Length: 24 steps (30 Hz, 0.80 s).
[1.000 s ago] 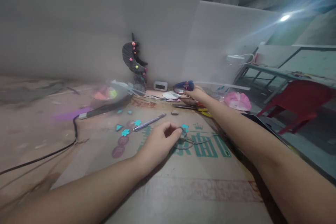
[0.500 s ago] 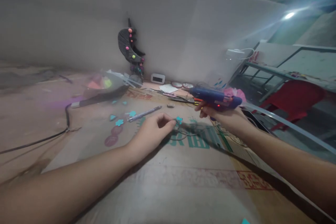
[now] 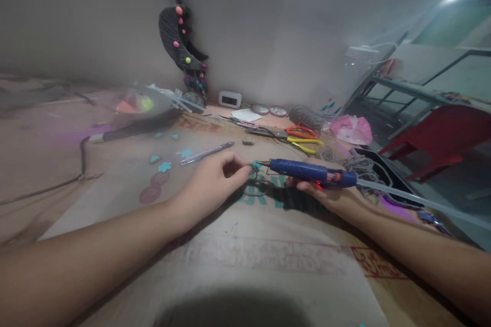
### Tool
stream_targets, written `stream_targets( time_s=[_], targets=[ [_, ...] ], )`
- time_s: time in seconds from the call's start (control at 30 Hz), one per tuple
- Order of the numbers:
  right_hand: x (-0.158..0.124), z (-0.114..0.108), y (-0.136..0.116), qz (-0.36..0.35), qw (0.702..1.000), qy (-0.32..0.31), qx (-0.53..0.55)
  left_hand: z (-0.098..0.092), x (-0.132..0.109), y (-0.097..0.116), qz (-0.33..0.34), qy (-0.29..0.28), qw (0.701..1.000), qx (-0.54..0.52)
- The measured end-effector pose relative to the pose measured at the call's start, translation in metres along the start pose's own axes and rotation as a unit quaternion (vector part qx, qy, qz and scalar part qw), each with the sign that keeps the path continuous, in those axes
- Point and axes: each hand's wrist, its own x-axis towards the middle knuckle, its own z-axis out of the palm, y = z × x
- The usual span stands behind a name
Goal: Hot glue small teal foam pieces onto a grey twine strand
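Observation:
My right hand (image 3: 322,189) is wrapped round a blue hot glue gun (image 3: 307,169) with a long clear glue stick (image 3: 406,194) coming out of its back. The nozzle points left and reaches a small teal piece (image 3: 256,164) at my left fingertips. My left hand (image 3: 218,181) is closed in a pinch, thumb against forefinger, on that teal piece, which looks like a flower cut-out. A thin dark cord (image 3: 255,193) curls below the fingertips. Several more teal cut-outs, such as a flower (image 3: 164,166), lie left of my left hand, beside a pen (image 3: 207,153).
Orange and yellow handled tools (image 3: 303,135) lie behind the glue gun. A black tray (image 3: 387,179) with grey yarn stands at the right, near a pink bag (image 3: 351,129). A dark crescent ornament (image 3: 178,41) hangs on the wall above a small white clock (image 3: 230,99).
My right hand has lowered the glue gun, bringing its nozzle to the teal piece. My left hand keeps its pinch. The view has shifted slightly.

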Motion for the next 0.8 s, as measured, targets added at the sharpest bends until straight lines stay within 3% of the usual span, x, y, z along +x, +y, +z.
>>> stream_targets(
  time_s=[0.13, 0.37, 0.8],
  targets=[
    [-0.0004, 0.0023, 0.0008, -0.003, 0.999, 0.025, -0.021, 0.0002, 0.0002, -0.0012, -0.001, 0.0, 1.0, 0.011],
    [0.0018, 0.0017, -0.0071, 0.002, 1.0, 0.012, -0.022, 0.0002, 0.0012, -0.0032, 0.006, 0.003, 1.0, 0.021],
    [0.0004, 0.006, 0.0002, -0.008, 1.0, 0.025, -0.015, 0.0002, 0.0004, -0.0022, 0.008, 0.003, 1.0, 0.022]
  ],
)
